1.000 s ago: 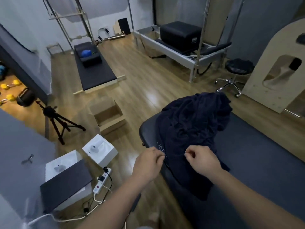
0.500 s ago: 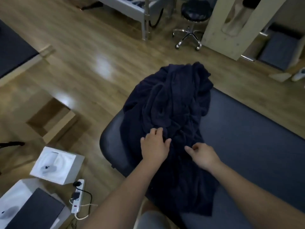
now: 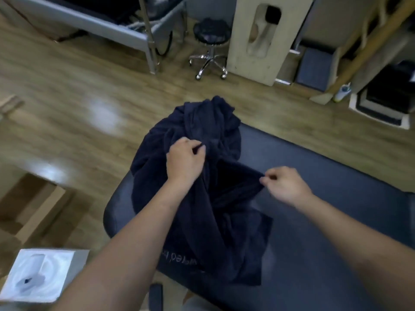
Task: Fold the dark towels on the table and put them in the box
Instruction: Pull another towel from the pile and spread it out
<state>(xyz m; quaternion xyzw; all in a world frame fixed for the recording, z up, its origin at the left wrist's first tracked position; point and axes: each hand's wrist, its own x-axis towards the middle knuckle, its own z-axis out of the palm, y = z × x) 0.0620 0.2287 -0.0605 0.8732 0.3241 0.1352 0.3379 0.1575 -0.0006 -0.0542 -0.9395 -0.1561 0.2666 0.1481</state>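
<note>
Both our hands have shifted since a moment ago. Our left hand (image 3: 185, 160), which lay flat on the heap, now grips a fold near the top of the dark towels (image 3: 224, 232). Our right hand (image 3: 285, 185) has drawn off to the right and pinches a towel edge, stretched between the two hands. The towels lie bunched at the rounded left end of the padded surface (image 3: 336, 198), one part hanging over its near edge with pale lettering showing. We see the open cardboard box (image 3: 29, 203) on the wooden floor (image 3: 89, 90) off the surface's left end, well apart from the towels, and a white box (image 3: 38, 277) nearer us.
</note>
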